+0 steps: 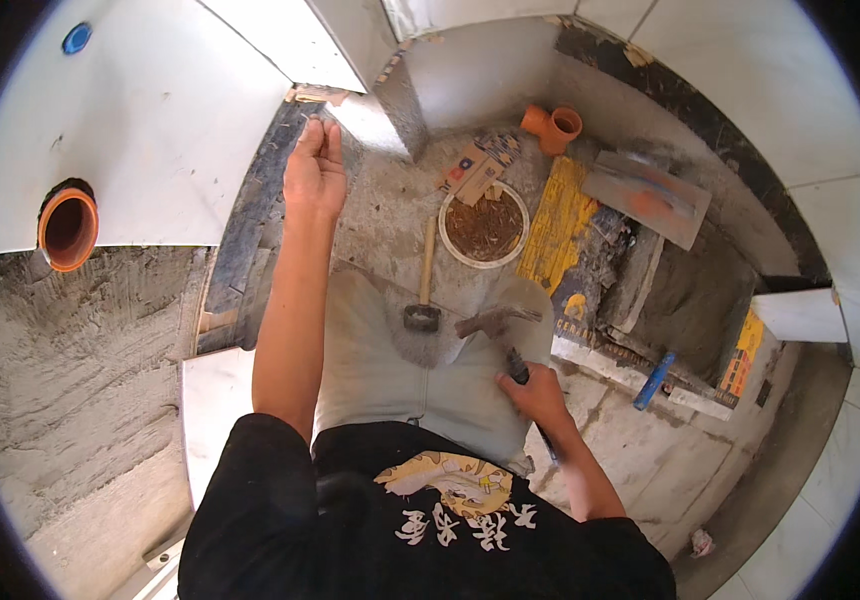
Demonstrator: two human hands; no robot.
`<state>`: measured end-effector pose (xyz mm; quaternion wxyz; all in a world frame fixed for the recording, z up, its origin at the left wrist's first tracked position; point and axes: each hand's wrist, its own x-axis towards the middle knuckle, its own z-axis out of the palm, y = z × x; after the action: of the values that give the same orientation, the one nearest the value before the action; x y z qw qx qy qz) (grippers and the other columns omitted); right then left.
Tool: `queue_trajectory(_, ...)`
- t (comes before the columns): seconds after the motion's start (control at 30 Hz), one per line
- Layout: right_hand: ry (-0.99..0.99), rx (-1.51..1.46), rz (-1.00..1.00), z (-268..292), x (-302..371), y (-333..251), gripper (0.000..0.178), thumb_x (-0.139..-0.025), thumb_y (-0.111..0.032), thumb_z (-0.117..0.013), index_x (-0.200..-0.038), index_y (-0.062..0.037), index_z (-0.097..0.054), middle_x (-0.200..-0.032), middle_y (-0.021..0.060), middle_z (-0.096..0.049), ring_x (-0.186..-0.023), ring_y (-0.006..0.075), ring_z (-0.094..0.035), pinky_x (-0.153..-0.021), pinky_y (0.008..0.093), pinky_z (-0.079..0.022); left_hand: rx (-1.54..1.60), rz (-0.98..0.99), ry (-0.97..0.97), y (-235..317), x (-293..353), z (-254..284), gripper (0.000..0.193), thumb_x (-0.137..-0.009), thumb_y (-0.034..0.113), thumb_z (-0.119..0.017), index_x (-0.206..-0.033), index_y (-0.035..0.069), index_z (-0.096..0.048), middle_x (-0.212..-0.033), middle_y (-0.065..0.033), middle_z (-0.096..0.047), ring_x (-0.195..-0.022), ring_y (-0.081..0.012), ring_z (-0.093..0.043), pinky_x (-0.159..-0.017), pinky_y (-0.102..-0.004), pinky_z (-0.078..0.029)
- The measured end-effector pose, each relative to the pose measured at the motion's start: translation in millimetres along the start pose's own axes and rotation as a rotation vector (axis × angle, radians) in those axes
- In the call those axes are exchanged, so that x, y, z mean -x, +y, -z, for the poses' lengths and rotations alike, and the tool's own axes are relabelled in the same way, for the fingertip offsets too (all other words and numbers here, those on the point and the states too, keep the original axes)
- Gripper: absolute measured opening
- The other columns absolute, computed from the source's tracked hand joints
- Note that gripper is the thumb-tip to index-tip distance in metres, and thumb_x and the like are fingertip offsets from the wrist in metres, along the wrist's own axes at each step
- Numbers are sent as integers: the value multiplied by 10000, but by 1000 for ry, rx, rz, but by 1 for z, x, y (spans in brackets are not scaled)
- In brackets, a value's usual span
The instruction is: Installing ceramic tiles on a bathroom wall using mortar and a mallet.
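Note:
My right hand [535, 392] grips the dark handle of a small pick hammer [495, 322], whose metal head hovers over my knee. My left hand [315, 170] is stretched forward with fingers together, resting flat against the dark edge strip [250, 215] at the foot of the white tiled wall [160, 110]. A rubber mallet [424, 300] with a wooden handle lies on the floor between my hands, its head beside my knee.
An orange pipe opening [68, 228] sits in the wall at left above grey combed mortar [60, 370]. Ahead lie a white bucket [485, 225], an orange pipe fitting [555, 127], a trowel [650, 198], yellow bags [560, 220] and a blue tool [653, 380].

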<state>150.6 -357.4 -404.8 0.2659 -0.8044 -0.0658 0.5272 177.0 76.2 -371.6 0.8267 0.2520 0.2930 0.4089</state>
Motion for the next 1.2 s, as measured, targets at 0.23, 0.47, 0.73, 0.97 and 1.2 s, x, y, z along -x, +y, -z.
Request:
queue_trajectory(0.23,94,100,260,-3,13,-49,432,-860,-360,-732,-1014,38,-661,-760,186,-680,-717,272,-696,-659,370,-521,259,197,160,23,-24,1,151,-962,69,-632,-1108,34,-642,-1015,-96,-654,-974,-234,-669,-824,-326,-607)
queue_trajectory(0.47,169,-272,630,-21,-19,-145,339,-895,-290,-716,-999,24,-640,-726,47,-596,-677,105,-506,-624,303,-447,206,219,242,30,-16,-13,150,-940,77,-659,-1084,52,-629,-1051,-61,-660,-958,-203,-675,-761,-337,-565)
queue_trajectory(0.73,68,-724,722,-70,-52,-212,176,-941,-180,-665,-863,-38,-593,-680,-38,-557,-614,48,-510,-553,242,-404,238,320,174,34,-33,2,140,-953,58,-638,-1084,17,-615,-1125,-119,-675,-1003,-238,-691,-811,-374,-589)
queue_trajectory(0.97,70,-849,699,-83,-83,-248,243,-946,-188,-677,-776,-72,-548,-588,-52,-503,-499,26,-435,-442,235,-336,247,294,126,39,-41,9,185,-939,22,-642,-1116,-29,-623,-1107,-154,-693,-1060,-272,-688,-902,-383,-610)
queue_trajectory(1.2,99,-897,780,-87,-100,-270,259,-958,-196,-664,-771,-71,-536,-607,-54,-500,-506,23,-430,-439,229,-328,134,259,70,37,-39,11,197,-935,70,-669,-1125,23,-647,-1119,-85,-708,-1046,-219,-694,-881,-367,-595)
